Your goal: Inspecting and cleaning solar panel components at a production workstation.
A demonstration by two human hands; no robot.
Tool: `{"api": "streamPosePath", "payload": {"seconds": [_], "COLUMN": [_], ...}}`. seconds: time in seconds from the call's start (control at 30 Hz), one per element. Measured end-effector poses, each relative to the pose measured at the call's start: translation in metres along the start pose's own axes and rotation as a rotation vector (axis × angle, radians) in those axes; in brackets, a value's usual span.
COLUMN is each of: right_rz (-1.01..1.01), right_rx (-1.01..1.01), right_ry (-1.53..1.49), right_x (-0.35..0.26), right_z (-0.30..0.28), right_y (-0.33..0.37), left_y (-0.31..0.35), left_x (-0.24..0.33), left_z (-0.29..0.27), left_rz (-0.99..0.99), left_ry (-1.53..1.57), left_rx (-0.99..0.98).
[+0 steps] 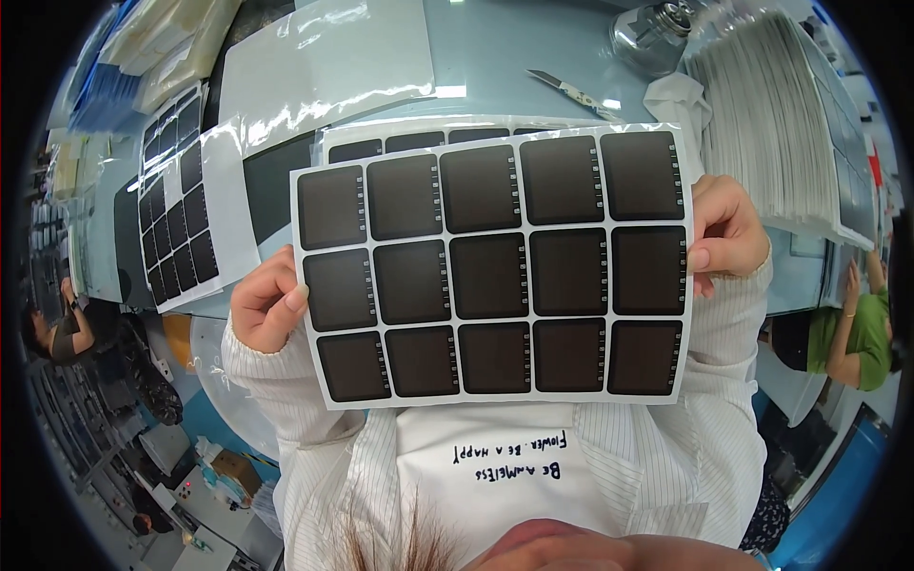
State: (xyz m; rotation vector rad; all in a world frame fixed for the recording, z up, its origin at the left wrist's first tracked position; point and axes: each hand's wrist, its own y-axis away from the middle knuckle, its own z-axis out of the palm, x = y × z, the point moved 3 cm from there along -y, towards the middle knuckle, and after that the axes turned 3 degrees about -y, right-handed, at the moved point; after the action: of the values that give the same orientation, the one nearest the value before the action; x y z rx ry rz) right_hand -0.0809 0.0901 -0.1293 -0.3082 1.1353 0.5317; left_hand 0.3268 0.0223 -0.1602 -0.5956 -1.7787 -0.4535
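A white sheet of dark square stickers (490, 273), laid out in three rows, is held up between my hands. My left hand (268, 300) pinches its left edge, thumb on the front. On the opposite edge my right hand (725, 228) grips it the same way, with the thumb in front and the fingers mostly behind. The sheet tilts slightly, its right side higher. Behind its top edge another similar sticker sheet (419, 141) lies on the table, largely hidden by the one I hold.
A tall stack of sheets (762, 124) stands at the right, near a glass jar (652, 38) and a crumpled white cloth (678, 100). A craft knife (571, 92) lies farther back. More sticker sheets (176, 214) and a white sheet (324, 71) lie leftward. Other people sit at both sides.
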Motion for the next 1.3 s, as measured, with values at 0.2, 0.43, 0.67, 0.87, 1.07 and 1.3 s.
{"api": "streamPosePath", "payload": {"seconds": [0.2, 0.43, 0.67, 0.87, 1.07, 1.3], "right_rz": [0.056, 0.062, 0.158, 0.180, 0.176, 0.252], "right_rx": [-0.019, -0.020, 0.051, 0.062, 0.070, 0.236], "right_ry": [0.062, 0.082, 0.117, 0.138, 0.157, 0.109], "right_x": [0.000, 0.000, -0.001, 0.000, 0.000, 0.001], "right_z": [0.000, 0.001, 0.007, 0.005, 0.006, 0.007], "right_y": [0.002, 0.005, 0.004, 0.006, 0.005, 0.005], "left_y": [-0.002, -0.001, 0.004, 0.006, 0.013, 0.012], "left_x": [0.007, 0.008, 0.011, 0.011, 0.007, 0.006], "left_z": [0.001, 0.001, -0.003, -0.005, -0.010, -0.004], "left_rz": [0.006, 0.002, 0.035, 0.035, 0.011, -0.018], "left_ry": [0.038, 0.036, 0.036, 0.041, 0.114, 0.180], "left_rx": [-0.008, -0.021, -0.041, 0.018, 0.066, 0.151]}}
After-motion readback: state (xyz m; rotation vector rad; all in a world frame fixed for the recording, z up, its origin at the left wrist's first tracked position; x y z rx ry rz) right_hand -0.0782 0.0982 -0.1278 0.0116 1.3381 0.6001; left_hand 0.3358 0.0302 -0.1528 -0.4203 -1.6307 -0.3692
